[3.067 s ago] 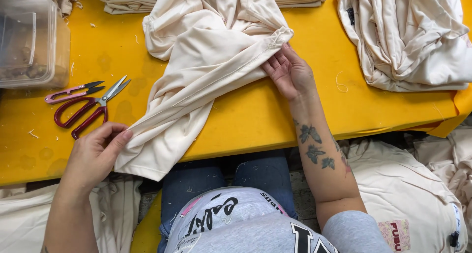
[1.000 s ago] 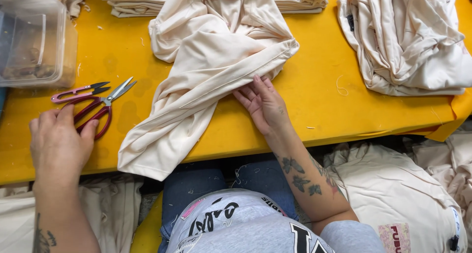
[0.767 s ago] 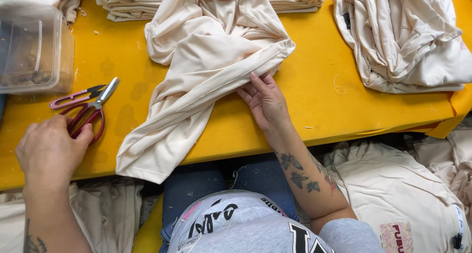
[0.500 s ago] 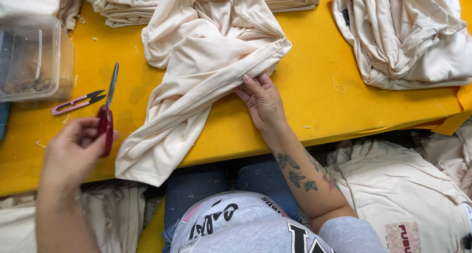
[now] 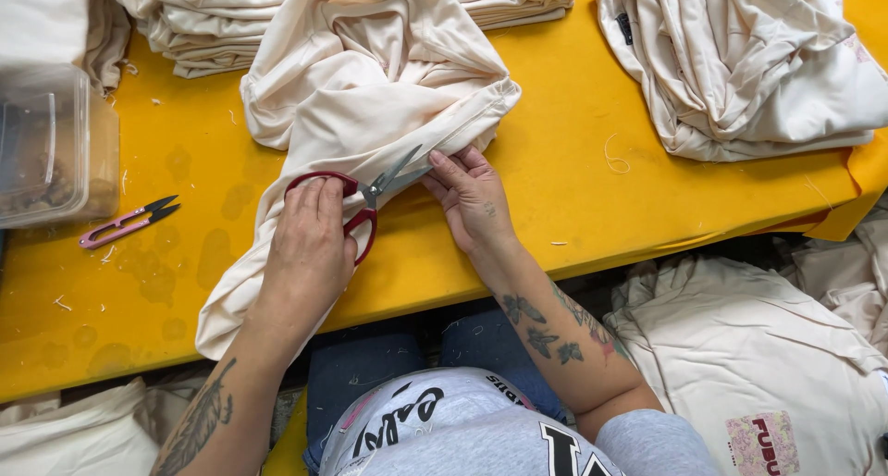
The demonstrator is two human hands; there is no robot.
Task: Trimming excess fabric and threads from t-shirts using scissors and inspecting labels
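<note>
A cream garment (image 5: 370, 97) lies crumpled across the yellow table (image 5: 573, 217), one part trailing down to the front edge. My left hand (image 5: 310, 240) grips red-handled scissors (image 5: 365, 198), their blades parted and pointing right at a fold of the garment. My right hand (image 5: 472, 198) rests flat on that fold, fingertips next to the blade tips, pinning the cloth against the table.
Small pink thread snips (image 5: 125, 222) lie at the left near a clear plastic box (image 5: 51, 143). Folded cream garments (image 5: 185, 18) are stacked at the back, a loose cream pile (image 5: 749, 60) sits at the right. More garments (image 5: 768, 365) lie below the table edge.
My left hand picked up the red scissors from the table's left side and carried them right to the garment. My right hand shifted slightly left along the fold.
</note>
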